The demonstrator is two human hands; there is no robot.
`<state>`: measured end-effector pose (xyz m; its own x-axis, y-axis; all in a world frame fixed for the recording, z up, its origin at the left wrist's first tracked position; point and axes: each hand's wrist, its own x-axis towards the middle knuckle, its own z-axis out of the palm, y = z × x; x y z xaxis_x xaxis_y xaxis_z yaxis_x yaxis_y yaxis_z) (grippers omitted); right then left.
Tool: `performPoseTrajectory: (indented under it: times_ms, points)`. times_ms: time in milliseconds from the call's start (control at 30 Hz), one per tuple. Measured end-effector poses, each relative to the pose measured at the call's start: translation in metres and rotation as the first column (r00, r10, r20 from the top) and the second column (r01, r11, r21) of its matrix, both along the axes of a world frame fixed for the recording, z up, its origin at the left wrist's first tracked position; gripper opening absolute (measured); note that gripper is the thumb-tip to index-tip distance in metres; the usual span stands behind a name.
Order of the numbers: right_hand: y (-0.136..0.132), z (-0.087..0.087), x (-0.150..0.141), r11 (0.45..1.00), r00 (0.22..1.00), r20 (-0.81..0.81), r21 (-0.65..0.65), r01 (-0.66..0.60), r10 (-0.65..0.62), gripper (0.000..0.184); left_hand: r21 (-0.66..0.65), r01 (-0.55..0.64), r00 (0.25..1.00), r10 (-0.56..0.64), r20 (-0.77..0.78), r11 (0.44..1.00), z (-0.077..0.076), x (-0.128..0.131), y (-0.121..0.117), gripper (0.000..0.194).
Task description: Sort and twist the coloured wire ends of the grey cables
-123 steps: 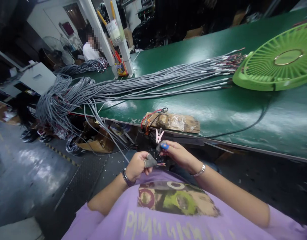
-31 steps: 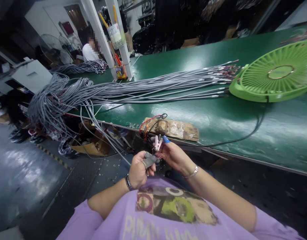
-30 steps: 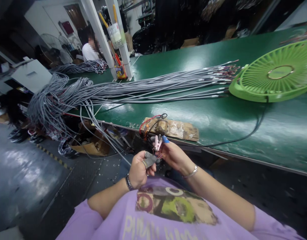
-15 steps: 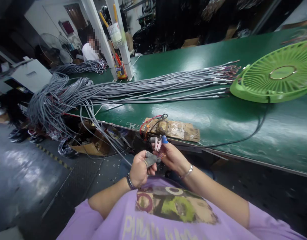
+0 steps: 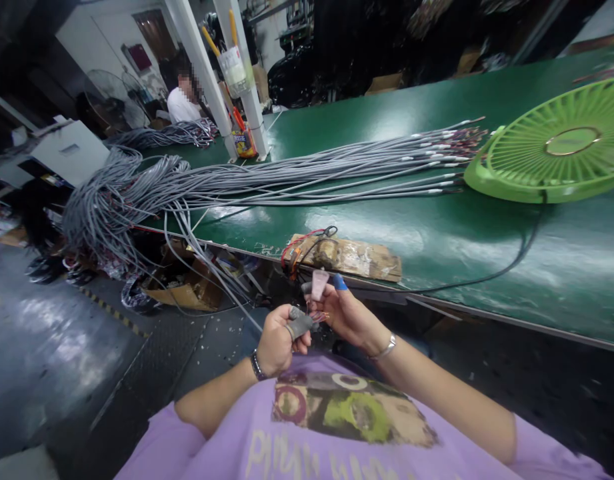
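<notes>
My left hand (image 5: 279, 342) is closed in a fist around the end of a grey cable (image 5: 301, 325), with a grey cot on the thumb. Thin coloured wires stick out of the cable end toward my right hand (image 5: 351, 313). That hand is closed in a pinch on a small pink clip (image 5: 319, 284); its forefinger wears a blue cot (image 5: 339, 282). Both hands hover in front of my chest, just below the edge of the green table (image 5: 437, 233). A taped brown block (image 5: 357, 257) with red and black leads lies on the table right above the hands.
A long bundle of grey cables (image 5: 297, 175) runs across the table and spills over its left end to the floor. A green fan (image 5: 557, 143) lies flat at the right, its black cord trailing along the table. Another person (image 5: 181, 100) sits far back.
The pink clip, seen with its jaws spread before, now shows as a flat closed shape, raised slightly in my right hand. My left hand has kept its grip on the cable.
</notes>
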<state>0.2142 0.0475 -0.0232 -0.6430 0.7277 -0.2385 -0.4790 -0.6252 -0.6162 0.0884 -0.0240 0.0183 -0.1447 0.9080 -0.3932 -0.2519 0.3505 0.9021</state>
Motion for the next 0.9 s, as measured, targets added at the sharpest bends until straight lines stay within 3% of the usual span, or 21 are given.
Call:
performPoseTrajectory:
  times_ms: [133, 233, 367, 600, 733, 833, 900]
  points:
    - [-0.01, 0.009, 0.01, 0.969, 0.98, 0.189, 0.22, -0.11, 0.068, 0.057, 0.004, -0.006, 0.997, 0.006, -0.078, 1.0, -0.006, -0.006, -0.006, 0.04]
    - [-0.017, 0.019, 0.01, 0.904, 0.946, 0.324, 0.398, -0.154, 0.019, 0.05, 0.007, 0.034, 0.991, -0.033, -0.126, 0.999, -0.011, -0.009, -0.009, 0.034]
    - [-0.022, 0.02, 0.006, 0.867, 0.898, 0.428, 0.479, -0.133, -0.099, 0.043, 0.019, 0.069, 0.985, -0.065, -0.161, 0.997, -0.013, -0.01, -0.01, 0.029]
    - [-0.026, 0.015, 0.006, 0.896, 0.899, 0.416, 0.439, -0.066, -0.138, 0.029, 0.028, 0.065, 0.982, -0.059, -0.178, 0.998, -0.018, -0.01, -0.011, 0.03]
    - [-0.031, 0.011, 0.0, 0.939, 0.907, 0.384, 0.341, 0.032, -0.171, 0.026, 0.027, 0.066, 0.984, -0.061, -0.17, 0.997, -0.017, -0.009, -0.011, 0.034]
    - [-0.025, 0.003, 0.001, 0.952, 0.908, 0.321, 0.23, 0.201, -0.269, 0.022, 0.005, 0.097, 0.982, -0.095, -0.163, 0.995, -0.012, -0.008, -0.011, 0.039]
    - [-0.017, 0.001, 0.006, 0.917, 0.878, 0.267, 0.153, 0.368, -0.397, 0.021, -0.013, 0.104, 0.982, -0.104, -0.155, 0.995, -0.01, -0.008, -0.012, 0.043]
